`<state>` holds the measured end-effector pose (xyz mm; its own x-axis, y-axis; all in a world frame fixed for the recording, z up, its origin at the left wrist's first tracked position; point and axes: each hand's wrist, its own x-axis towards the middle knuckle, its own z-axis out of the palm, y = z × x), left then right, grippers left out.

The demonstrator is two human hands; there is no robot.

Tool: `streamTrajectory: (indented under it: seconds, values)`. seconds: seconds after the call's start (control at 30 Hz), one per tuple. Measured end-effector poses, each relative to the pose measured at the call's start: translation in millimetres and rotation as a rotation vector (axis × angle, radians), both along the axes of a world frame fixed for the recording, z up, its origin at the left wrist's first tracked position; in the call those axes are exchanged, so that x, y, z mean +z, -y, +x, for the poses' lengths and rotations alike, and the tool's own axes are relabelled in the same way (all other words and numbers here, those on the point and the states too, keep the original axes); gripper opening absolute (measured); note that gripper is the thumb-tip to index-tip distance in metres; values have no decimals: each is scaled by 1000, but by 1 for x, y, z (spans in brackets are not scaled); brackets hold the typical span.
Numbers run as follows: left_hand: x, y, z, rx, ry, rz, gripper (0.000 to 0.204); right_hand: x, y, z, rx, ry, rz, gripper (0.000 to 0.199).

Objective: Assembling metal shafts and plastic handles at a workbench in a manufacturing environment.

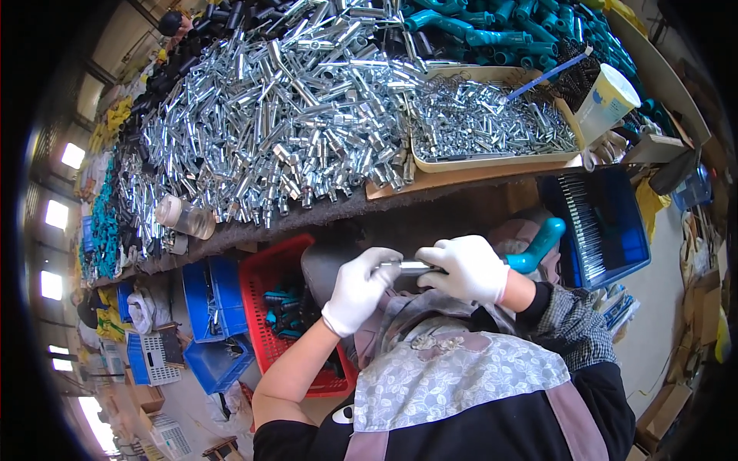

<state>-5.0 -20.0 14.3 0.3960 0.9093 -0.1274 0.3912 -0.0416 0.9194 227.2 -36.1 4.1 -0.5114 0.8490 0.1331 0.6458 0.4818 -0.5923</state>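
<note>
My right hand [467,269], in a white glove, grips a tool with a teal plastic handle [538,244] that sticks out to the right. A short shiny metal tube [406,266] runs from that hand to my left hand [360,288], also gloved in white, whose fingers close on the tube's left end. Both hands meet just below the workbench edge, above my lap and patterned apron [453,376].
The bench holds a big heap of silver metal tubes [277,115], a beige tray of small metal parts [492,157], teal handles [530,31], a white cup [607,100] and a clear jar [184,217]. A red basket [269,280], blue crates [211,296] and a blue bin [607,230] stand below.
</note>
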Motion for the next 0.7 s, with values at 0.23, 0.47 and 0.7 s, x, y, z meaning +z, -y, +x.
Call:
streamTrajectory:
  seconds: [0.23,0.47,0.7]
  values:
    - [36,-2,-9,-161,-143,371,52,-3,-7,18,139,-336,-425,58]
    - [27,-9,-12,-428,-249,990,22,-5,-10,18,102,-303,-349,57]
    - [16,4,-10,-284,-106,764,23,-13,-6,18,109,-295,-286,57]
